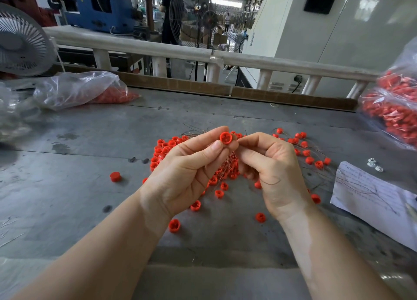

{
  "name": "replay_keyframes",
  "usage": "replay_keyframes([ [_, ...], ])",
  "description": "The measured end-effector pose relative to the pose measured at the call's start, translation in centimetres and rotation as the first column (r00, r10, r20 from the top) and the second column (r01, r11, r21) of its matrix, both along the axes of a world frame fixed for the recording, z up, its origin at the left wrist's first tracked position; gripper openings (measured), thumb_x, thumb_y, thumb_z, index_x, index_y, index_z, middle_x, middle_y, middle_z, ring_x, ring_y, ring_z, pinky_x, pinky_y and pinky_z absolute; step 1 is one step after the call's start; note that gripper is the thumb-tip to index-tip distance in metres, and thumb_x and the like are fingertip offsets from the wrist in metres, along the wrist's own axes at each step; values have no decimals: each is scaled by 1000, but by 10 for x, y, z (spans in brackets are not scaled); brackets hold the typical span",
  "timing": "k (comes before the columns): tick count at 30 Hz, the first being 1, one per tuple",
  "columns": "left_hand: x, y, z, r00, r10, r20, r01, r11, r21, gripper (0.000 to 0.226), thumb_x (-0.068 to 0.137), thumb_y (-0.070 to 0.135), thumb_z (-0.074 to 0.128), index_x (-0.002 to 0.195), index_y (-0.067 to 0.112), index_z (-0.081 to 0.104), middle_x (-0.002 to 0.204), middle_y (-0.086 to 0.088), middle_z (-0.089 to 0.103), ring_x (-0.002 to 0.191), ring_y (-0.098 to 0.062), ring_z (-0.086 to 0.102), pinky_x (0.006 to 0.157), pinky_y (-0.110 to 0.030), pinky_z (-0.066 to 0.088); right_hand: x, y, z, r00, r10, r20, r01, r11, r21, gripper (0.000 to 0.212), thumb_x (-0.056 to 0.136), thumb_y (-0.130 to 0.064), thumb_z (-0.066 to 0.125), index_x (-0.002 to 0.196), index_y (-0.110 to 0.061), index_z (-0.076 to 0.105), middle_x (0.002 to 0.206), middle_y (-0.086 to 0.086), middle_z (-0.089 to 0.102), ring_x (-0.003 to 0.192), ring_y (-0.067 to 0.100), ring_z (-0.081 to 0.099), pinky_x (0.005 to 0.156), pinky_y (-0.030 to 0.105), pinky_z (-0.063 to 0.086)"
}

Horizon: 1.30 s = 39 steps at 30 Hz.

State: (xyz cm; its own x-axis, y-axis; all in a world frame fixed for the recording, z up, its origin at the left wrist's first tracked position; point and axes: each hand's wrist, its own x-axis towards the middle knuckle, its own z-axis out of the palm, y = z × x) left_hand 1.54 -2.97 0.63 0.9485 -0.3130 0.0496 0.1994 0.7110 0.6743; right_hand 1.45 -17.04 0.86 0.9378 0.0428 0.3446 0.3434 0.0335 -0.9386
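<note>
My left hand (187,166) pinches a small red plastic cap (225,137) between thumb and fingertips, its slotted face toward me. My right hand (270,164) is right beside it, fingers curled, its fingertips pinched together next to the cap; a thin copper wire (269,182) runs across its palm. Under both hands a pile of red caps (161,152) mixed with thin copper wires lies on the grey metal table (79,209). Loose red caps are scattered around, one (115,176) to the left and others (312,160) to the right.
A clear bag of red caps (90,92) lies at the back left, and another bag of red parts (394,110) at the right edge. A white paper sheet (370,200) and small white nuts (374,164) sit at the right. A fan (20,42) stands back left.
</note>
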Motion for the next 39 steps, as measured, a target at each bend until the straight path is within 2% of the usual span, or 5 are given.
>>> replay_keyframes([
  [7, -1, -1, 0, 1000, -10, 17, 10, 1000, -19, 24, 67, -1, 57, 79, 6, 76, 89, -15, 73, 80, -15, 72, 62, -16, 55, 2, -3, -1, 988, 90, -126, -81, 994, 76, 16, 79, -4, 63, 69, -15, 64, 46, 0, 52, 40, 6, 44, 39, 14, 30],
  [10, -1, 0, 1, 999, -17, 41, 17, 1000, -19, 23, 68, 1, 57, 78, 9, 77, 90, -13, 73, 82, -14, 72, 61, -14, 55, 2, -3, -1, 971, 154, -181, -131, 982, 134, 3, 69, -18, 68, 67, -18, 66, 48, 1, 55, 43, 8, 45, 41, 16, 29],
  [16, -1, 0, 0, 998, -20, 68, 22, 999, -25, 23, 70, 2, 56, 77, 11, 77, 87, -11, 74, 80, -12, 72, 60, -13, 54, 2, -4, -2, 931, 240, -276, -206, 968, 146, 5, 65, -25, 69, 62, -21, 67, 50, 1, 59, 43, 9, 49, 42, 17, 33],
  [25, 1, -1, -2, 996, 39, 82, -40, 999, 4, 23, 71, 6, 56, 74, 14, 77, 79, -6, 73, 73, -9, 71, 57, -12, 53, 2, -1, -2, 908, 314, -276, -288, 949, 131, 9, 68, -21, 66, 58, -20, 67, 54, 5, 61, 43, 10, 50, 41, 16, 36],
  [39, 1, -1, -3, 996, 59, 64, -62, 997, 38, 20, 68, 5, 59, 74, 10, 77, 73, -5, 72, 69, -7, 70, 54, -13, 53, 1, -1, -3, 902, 321, -290, -291, 946, 144, 9, 67, -18, 67, 68, -10, 64, 54, 7, 61, 43, 10, 53, 40, 15, 38],
])
